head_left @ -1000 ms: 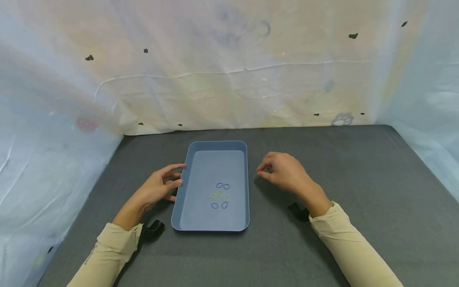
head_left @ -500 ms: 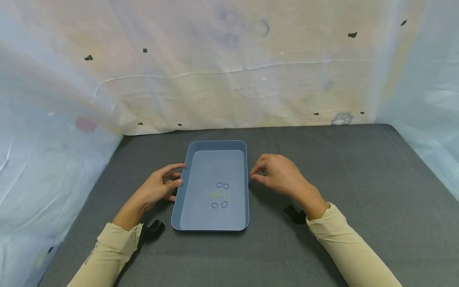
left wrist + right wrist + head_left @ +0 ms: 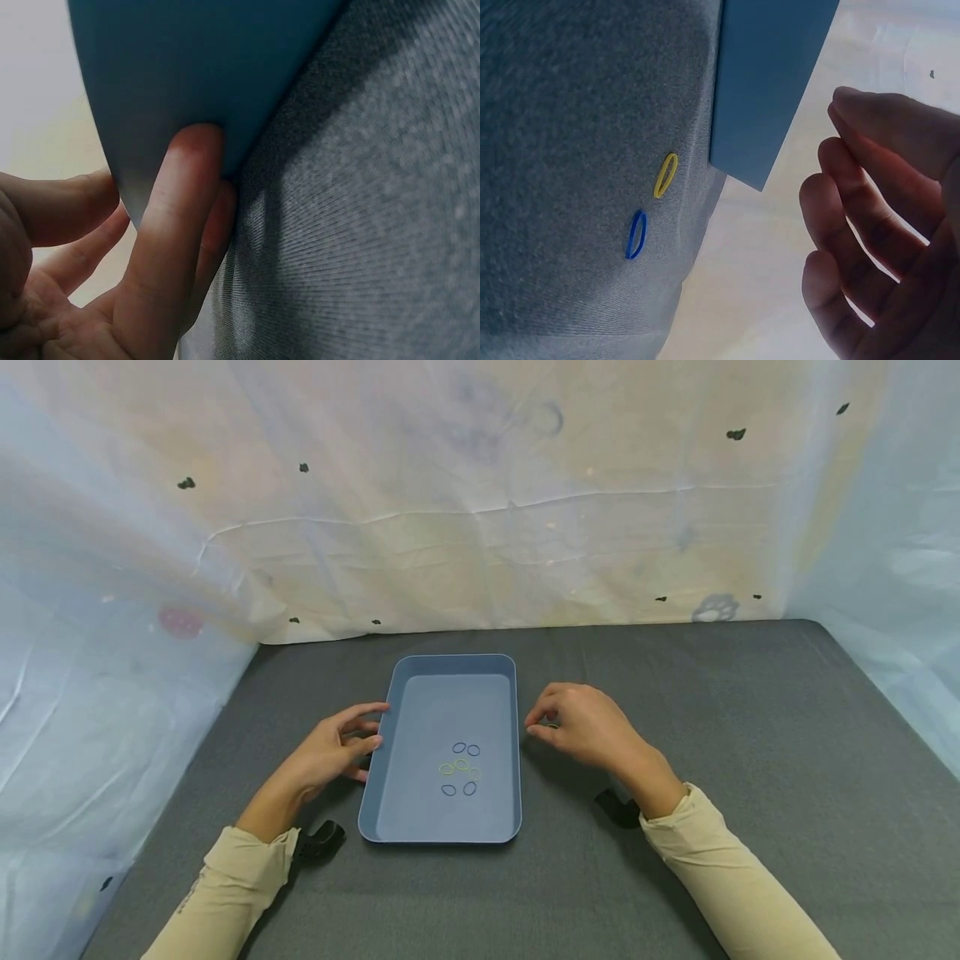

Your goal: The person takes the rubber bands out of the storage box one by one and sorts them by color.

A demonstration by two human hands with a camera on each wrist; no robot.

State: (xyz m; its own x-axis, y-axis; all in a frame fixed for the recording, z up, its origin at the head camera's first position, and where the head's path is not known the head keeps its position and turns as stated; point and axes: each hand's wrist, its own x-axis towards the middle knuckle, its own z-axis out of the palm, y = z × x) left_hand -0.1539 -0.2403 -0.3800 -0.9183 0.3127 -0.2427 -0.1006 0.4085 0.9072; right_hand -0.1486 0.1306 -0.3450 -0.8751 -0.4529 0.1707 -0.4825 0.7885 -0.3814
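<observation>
A blue tray (image 3: 450, 702) lies on the grey mat (image 3: 712, 735) and holds several small blue and yellow rubber bands (image 3: 461, 768). My left hand (image 3: 330, 752) rests against the tray's left outer wall (image 3: 210, 60), its fingers (image 3: 176, 225) fairly straight and pressed to the wall. My right hand (image 3: 585, 722) hovers just right of the tray with fingers loosely curled and holds nothing. In the right wrist view a yellow band (image 3: 666, 175) and a blue band (image 3: 636, 234) lie on the mat beside the tray's corner (image 3: 769, 75), apart from my right hand (image 3: 877, 247).
Pale plastic sheeting (image 3: 480, 527) walls in the mat at the back and on both sides. A black wrist mount shows below each forearm (image 3: 318, 839) (image 3: 617, 806). Bare mat stretches to the right of the tray and along the front.
My right hand has slid a little leftward toward the tray's right wall and then held still. The left hand and the tray have not moved.
</observation>
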